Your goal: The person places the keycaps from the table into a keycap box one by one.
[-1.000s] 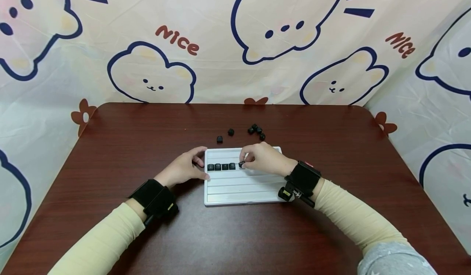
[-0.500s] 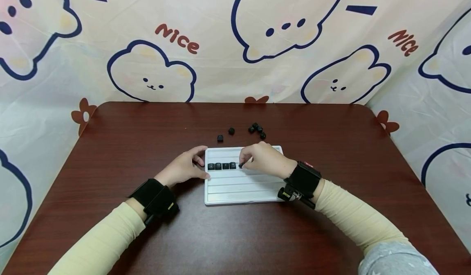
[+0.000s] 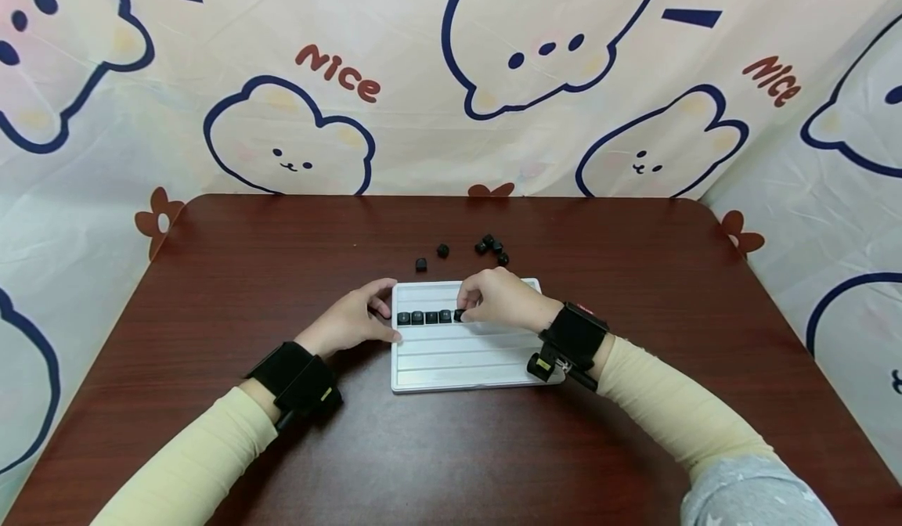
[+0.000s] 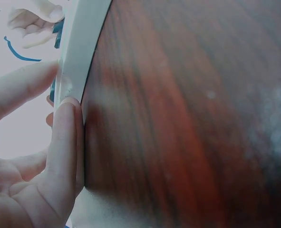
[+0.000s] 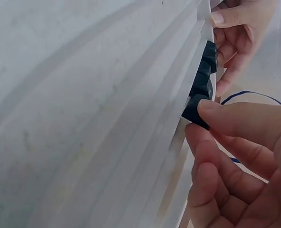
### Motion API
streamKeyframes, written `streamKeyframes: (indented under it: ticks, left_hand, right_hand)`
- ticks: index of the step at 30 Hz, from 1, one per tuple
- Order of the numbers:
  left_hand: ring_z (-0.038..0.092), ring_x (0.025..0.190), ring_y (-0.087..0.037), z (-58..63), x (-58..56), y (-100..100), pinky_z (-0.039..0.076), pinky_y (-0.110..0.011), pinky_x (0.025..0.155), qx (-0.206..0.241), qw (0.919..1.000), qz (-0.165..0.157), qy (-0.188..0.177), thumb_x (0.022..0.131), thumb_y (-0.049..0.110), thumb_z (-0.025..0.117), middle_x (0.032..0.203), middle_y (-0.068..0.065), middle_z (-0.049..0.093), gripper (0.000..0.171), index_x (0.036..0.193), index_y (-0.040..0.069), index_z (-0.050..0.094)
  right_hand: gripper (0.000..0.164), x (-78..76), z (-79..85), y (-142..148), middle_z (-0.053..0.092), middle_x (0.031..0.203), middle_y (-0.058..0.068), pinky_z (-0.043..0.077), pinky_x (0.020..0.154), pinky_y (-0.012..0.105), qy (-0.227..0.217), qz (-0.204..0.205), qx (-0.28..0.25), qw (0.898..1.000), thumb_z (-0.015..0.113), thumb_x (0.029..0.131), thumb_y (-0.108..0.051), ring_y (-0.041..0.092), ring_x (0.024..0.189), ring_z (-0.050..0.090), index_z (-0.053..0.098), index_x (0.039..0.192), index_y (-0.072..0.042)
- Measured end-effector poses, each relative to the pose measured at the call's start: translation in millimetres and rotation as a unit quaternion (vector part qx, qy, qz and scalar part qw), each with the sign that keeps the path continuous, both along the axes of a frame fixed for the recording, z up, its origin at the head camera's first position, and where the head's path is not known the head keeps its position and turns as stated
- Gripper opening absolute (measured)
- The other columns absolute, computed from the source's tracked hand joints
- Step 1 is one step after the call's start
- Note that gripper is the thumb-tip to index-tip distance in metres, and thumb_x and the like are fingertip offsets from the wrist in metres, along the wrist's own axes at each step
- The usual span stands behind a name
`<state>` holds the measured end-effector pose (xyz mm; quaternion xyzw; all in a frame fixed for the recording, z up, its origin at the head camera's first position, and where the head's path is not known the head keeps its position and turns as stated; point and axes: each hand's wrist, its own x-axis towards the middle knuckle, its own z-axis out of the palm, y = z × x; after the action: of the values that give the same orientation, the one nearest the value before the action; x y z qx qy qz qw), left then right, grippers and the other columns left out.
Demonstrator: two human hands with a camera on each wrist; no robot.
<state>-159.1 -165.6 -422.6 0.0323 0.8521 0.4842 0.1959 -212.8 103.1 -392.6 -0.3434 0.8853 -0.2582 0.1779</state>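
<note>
A white ridged tray lies flat on the table, with a row of black keycaps along one of its ridges. At its left side my left hand holds the edge, thumb on the rim and the other fingers toward the far corner. My right hand pinches another black keycap between thumb and fingers at the row's right end. In the right wrist view this keycap sits close against its neighbour, slightly tilted. The right fingers partly cover it in the head view.
Beyond the tray, two separate black keycaps and a small cluster of several more keycaps lie on the brown table. A patterned cloth hangs behind the table's far edge.
My right hand has shifted slightly left, bringing the pinched keycap up to the row's end. My left hand has stayed at the tray's edge.
</note>
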Motion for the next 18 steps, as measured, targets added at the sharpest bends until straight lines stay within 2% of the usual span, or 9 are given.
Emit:
streamKeyframes:
  ticks: [7,12,18]
  left_hand:
    - [0.055,0.092,-0.026,-0.1,0.2,0.1,0.044,-0.031,0.068,0.004,1.0,0.001,-0.001,0.079,0.004,0.088,0.106,-0.015,0.06,0.089,0.154,0.003,0.04]
    - [0.055,0.087,-0.025,-0.5,0.2,-0.2,0.044,-0.031,0.068,0.007,1.0,0.001,-0.002,0.078,0.004,0.088,0.106,-0.016,0.06,0.089,0.154,0.003,0.041]
    - [0.055,0.082,-0.024,-0.9,-0.6,-0.8,0.044,-0.032,0.068,0.01,0.9999,0.0,-0.001,0.079,0.004,0.088,0.105,-0.016,0.06,0.089,0.153,0.003,0.041]
  right_hand:
    - [0.006,-3.8,-1.7,-2.0,0.071,0.087,-0.003,0.049,0.068,0.03,-0.013,0.001,0.02,1.0,0.074,0.094,-0.008,0.01,0.074,0.06,0.079,0.095,-0.011]
    - [0.01,-2.2,-1.4,-3.4,0.074,0.094,0.0,0.047,0.066,0.028,-0.004,-0.011,0.024,1.0,0.072,0.096,-0.007,0.009,0.071,0.059,0.082,0.097,-0.009]
    - [0.009,-0.9,-2.9,-2.7,0.071,0.085,-0.003,0.046,0.064,0.028,0.007,-0.007,0.024,1.0,0.072,0.096,-0.007,0.009,0.069,0.058,0.08,0.099,-0.008]
